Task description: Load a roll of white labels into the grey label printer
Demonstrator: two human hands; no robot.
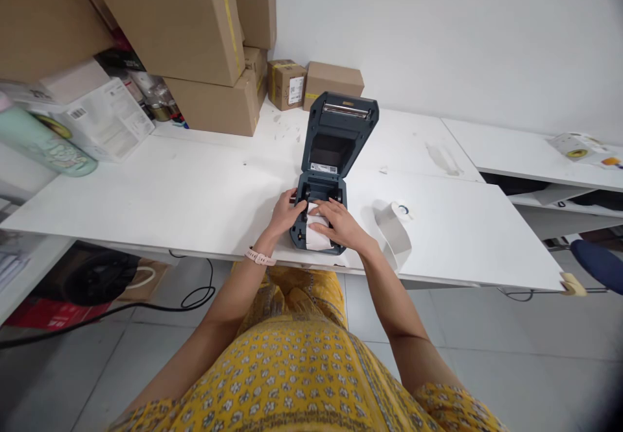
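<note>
A dark grey label printer (335, 140) stands on the white table (195, 192) with its lid swung up and open. A strip of white label paper (317, 237) lies across its open bay and front edge. My left hand (285, 215) rests on the printer's left side, its fingers curled on the edge by the paper. My right hand (338, 221) lies flat on top of the paper, fingers stretched toward the left. A pink watch band sits on my left wrist (259, 257).
A loose white label roll with a trailing strip (395, 228) lies right of the printer. Cardboard boxes (195, 36) are stacked at the back left, with two small ones (311, 83) behind the printer. A second table (525, 153) adjoins on the right. Cables (195, 296) run on the floor.
</note>
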